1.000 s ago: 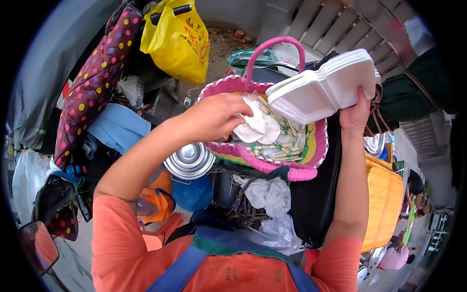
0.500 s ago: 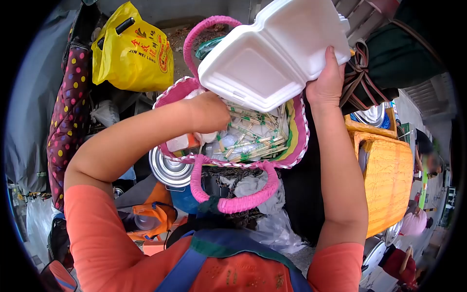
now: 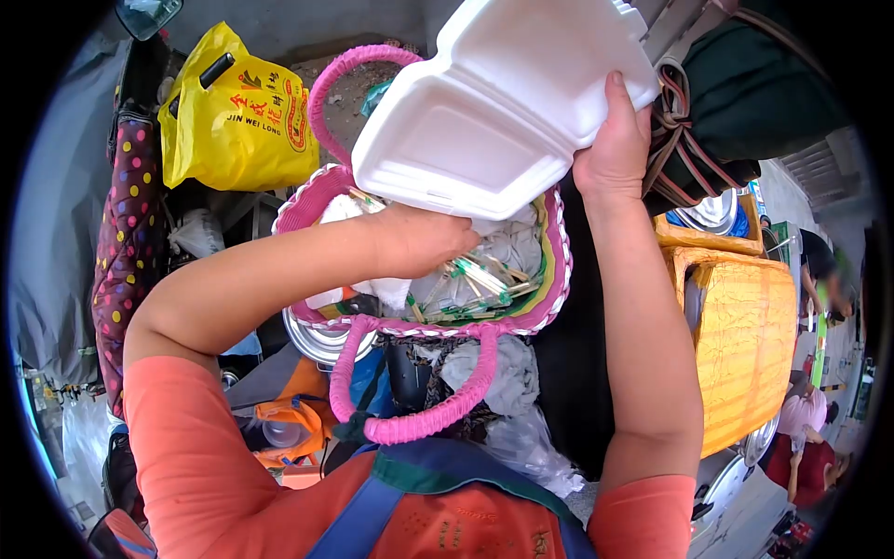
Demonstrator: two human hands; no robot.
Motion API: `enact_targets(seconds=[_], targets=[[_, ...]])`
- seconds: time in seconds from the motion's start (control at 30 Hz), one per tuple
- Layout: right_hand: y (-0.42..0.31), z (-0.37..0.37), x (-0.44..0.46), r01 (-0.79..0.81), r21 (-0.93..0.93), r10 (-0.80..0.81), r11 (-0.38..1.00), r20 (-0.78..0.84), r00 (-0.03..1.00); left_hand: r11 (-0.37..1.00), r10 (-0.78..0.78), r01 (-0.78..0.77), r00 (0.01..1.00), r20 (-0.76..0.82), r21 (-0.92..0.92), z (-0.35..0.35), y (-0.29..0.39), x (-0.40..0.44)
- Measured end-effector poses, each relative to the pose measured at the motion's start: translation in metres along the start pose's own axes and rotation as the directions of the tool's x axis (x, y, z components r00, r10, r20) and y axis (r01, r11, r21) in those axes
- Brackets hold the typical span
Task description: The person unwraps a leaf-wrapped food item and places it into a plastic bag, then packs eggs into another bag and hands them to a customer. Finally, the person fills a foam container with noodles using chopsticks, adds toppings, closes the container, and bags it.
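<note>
My right hand [image 3: 615, 149] holds a white foam takeout box [image 3: 475, 130], its lid hinged open and its inside turned toward me. The box hangs over the far rim of a woven basket [image 3: 559, 270] with pink handles. Inside the basket my left hand [image 3: 424, 240] is closed around a bunch of thin wooden chopsticks [image 3: 482, 276] with green-marked wrappers. Their ends stick out to the right of the hand; its fingertips are mostly hidden. More chopsticks lie loose below, among crumpled clear plastic and a white cloth [image 3: 340, 210].
At the far left hangs a yellow plastic bag [image 3: 247, 130] beside a polka-dotted cover [image 3: 130, 252]. A round metal lid [image 3: 321, 340] sits under the basket's left side. Right of my arm stands a yellow taped box [image 3: 745, 345]. People [image 3: 805, 447] are farther right.
My left hand has shifted right within the basket, and the chopsticks beside it are now bunched together instead of spread out. The foam box and basket appear farther left in view.
</note>
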State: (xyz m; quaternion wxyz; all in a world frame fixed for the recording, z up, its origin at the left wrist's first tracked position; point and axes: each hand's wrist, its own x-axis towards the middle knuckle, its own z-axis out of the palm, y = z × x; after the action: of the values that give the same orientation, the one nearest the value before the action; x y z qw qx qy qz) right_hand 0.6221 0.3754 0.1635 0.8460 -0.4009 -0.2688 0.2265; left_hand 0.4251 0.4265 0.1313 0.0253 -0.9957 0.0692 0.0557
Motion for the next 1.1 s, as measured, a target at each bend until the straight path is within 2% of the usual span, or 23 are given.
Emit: enact_targets(seconds=[0.07, 0.1, 0.13, 0.23, 0.27, 0.3, 0.33, 0.37, 0.4, 0.43, 0.5, 0.53, 0.6, 0.67, 0.73, 0.77, 0.8, 0.87, 0.93, 0.97, 1.0, 1.07, 1.1], targets=[[-0.005, 0.003, -0.003, -0.011, 0.024, 0.011, 1.0, 0.004, 1.0, 0.988, -0.135, 0.134, 0.991, 0.018, 0.073, -0.01, -0.012, -0.005], [-0.008, 0.002, -0.001, -0.018, 0.07, 0.019, 0.997, -0.002, 1.0, 0.975, -0.194, 0.203, 0.975, -0.106, 0.087, -0.012, -0.021, -0.006], [-0.009, 0.001, 0.0, -0.026, 0.116, 0.027, 0.993, -0.007, 1.0, 0.976, -0.17, 0.191, 0.967, -0.19, 0.1, -0.015, -0.031, -0.005], [-0.005, 0.0, 0.0, 0.014, 0.082, -0.016, 0.997, 0.028, 0.999, 0.968, -0.122, 0.165, 0.968, -0.22, 0.189, -0.011, -0.028, -0.009], [-0.004, 0.001, 0.0, 0.035, 0.064, -0.038, 0.997, 0.033, 0.999, 0.951, -0.308, 0.307, 0.951, 0.037, 0.046, -0.011, -0.031, -0.011], [-0.006, 0.003, 0.001, 0.03, 0.058, -0.031, 0.998, 0.005, 1.0, 0.885, -0.426, 0.462, 0.851, 0.306, -0.053, -0.012, -0.034, -0.011], [-0.004, 0.004, 0.001, 0.033, 0.057, -0.033, 0.998, 0.002, 0.999, 0.887, -0.424, 0.459, 0.853, 0.306, -0.052, -0.014, -0.034, -0.017], [-0.001, 0.004, 0.002, 0.036, 0.073, -0.038, 0.997, 0.019, 0.999, 0.966, -0.224, 0.257, 0.887, 0.404, -0.028, -0.018, -0.031, -0.027], [-0.001, 0.004, 0.002, 0.04, 0.089, -0.043, 0.995, 0.035, 0.998, 0.999, -0.023, 0.041, 0.866, 0.5, -0.026, -0.02, -0.028, -0.036], [0.0, 0.005, 0.002, 0.042, 0.088, -0.045, 0.995, 0.033, 0.998, 0.999, -0.02, 0.038, 0.866, 0.499, -0.025, -0.017, -0.027, -0.043], [-0.001, 0.005, 0.001, 0.046, 0.064, -0.048, 0.997, 0.036, 0.998, 0.985, 0.112, -0.044, 0.898, 0.425, -0.167, -0.016, -0.024, -0.049], [-0.001, 0.004, 0.002, 0.048, 0.063, -0.05, 0.997, 0.033, 0.998, 0.985, 0.115, -0.048, 0.898, 0.425, -0.166, -0.019, -0.025, -0.041], [-0.003, 0.002, 0.005, 0.018, 0.103, -0.022, 0.995, 0.038, 0.999, 0.963, 0.05, 0.08, 0.887, 0.46, -0.257, -0.025, -0.028, -0.004], [-0.004, -0.001, 0.005, 0.028, 0.09, -0.032, 0.996, 0.036, 0.999, 0.888, 0.058, 0.135, 0.916, 0.397, -0.44, 0.0, -0.02, 0.037], [-0.004, -0.004, 0.005, 0.037, 0.08, -0.04, 0.996, 0.034, 0.999, 0.941, -0.098, 0.264, 0.811, 0.577, -0.213, 0.037, -0.002, 0.062], [-0.003, -0.006, 0.005, 0.027, 0.088, -0.029, 0.996, 0.024, 0.999, 0.942, -0.096, 0.262, 0.811, 0.577, -0.211, 0.06, 0.0, 0.06], [-0.002, -0.007, 0.006, 0.016, 0.096, -0.017, 0.995, 0.015, 1.0, 0.956, -0.169, 0.244, 0.913, 0.372, -0.163, 0.084, 0.001, 0.057], [-0.004, -0.006, 0.007, 0.035, 0.095, -0.038, 0.995, 0.026, 0.999, 0.966, -0.217, 0.233, 0.966, 0.144, -0.111, 0.088, 0.0, 0.057], [-0.006, -0.004, 0.007, 0.054, 0.094, -0.058, 0.994, 0.037, 0.998, 0.96, -0.26, 0.278, 0.831, 0.491, 0.038, 0.055, -0.006, 0.059], [-0.008, -0.004, 0.006, 0.03, 0.1, -0.032, 0.994, 0.022, 0.999, 0.968, -0.24, 0.246, 0.826, 0.51, 0.058, 0.036, -0.009, 0.053], [-0.008, -0.004, 0.005, 0.006, 0.107, -0.007, 0.994, 0.007, 1.0, 0.968, -0.239, 0.243, 0.826, 0.511, 0.059, 0.027, -0.013, 0.043], [-0.004, -0.003, 0.005, 0.007, 0.159, -0.003, 0.987, -0.026, 1.0, 0.978, -0.151, 0.169, 0.977, 0.15, -0.121, 0.017, -0.026, 0.013], [-0.003, -0.003, 0.006, 0.006, 0.21, 0.005, 0.978, -0.051, 0.999, 0.978, -0.152, 0.17, 0.977, 0.15, -0.121, 0.015, -0.032, 0.0]])
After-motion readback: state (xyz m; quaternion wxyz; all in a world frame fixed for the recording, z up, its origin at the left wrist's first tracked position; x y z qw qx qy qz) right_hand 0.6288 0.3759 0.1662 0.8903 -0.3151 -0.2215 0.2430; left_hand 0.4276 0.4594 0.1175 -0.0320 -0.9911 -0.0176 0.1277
